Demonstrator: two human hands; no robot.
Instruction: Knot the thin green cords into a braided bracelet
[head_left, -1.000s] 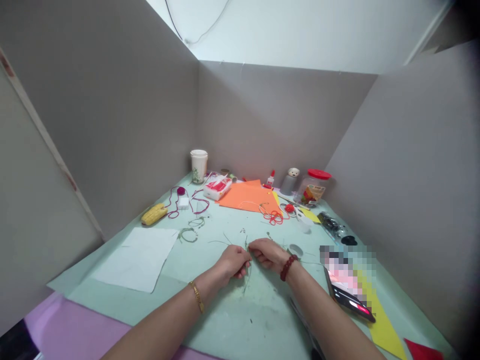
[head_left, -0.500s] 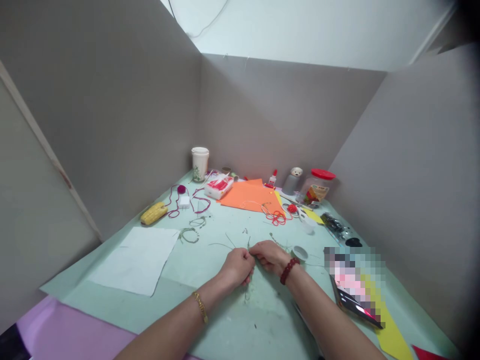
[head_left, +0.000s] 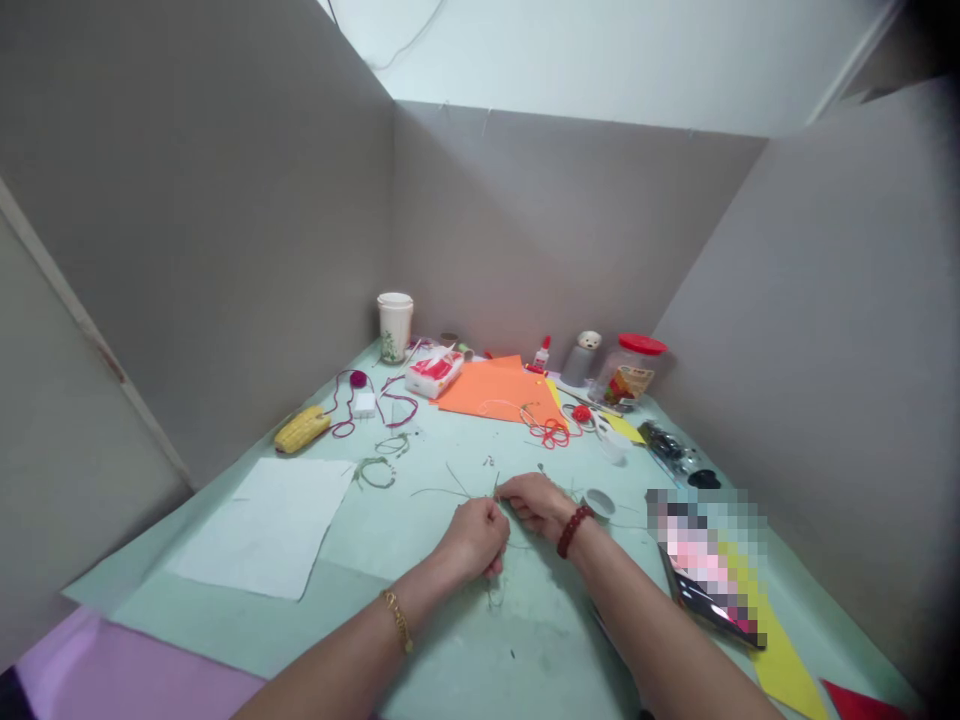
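Both my hands meet over the pale green table mat (head_left: 420, 640), fingers pinched on thin green cords (head_left: 495, 590) whose loose ends trail out left and below. My left hand (head_left: 476, 535), with a gold bracelet at the wrist, is closed on the cords. My right hand (head_left: 532, 503), with a red bead bracelet at the wrist, is closed on the same cords just right of it. The two hands touch at the fingertips.
A white paper sheet (head_left: 262, 525) lies left. Green beaded loops (head_left: 375, 470) lie beyond it. Behind: orange paper (head_left: 495, 390), red cord (head_left: 551, 432), a paper cup (head_left: 394, 326), a toy corn (head_left: 301, 429), a red-lidded jar (head_left: 630, 372). A phone (head_left: 712, 605) lies right. Grey panels wall in the table.
My hands stay pinched together on the cords, shifting only slightly. The view has tilted a little.
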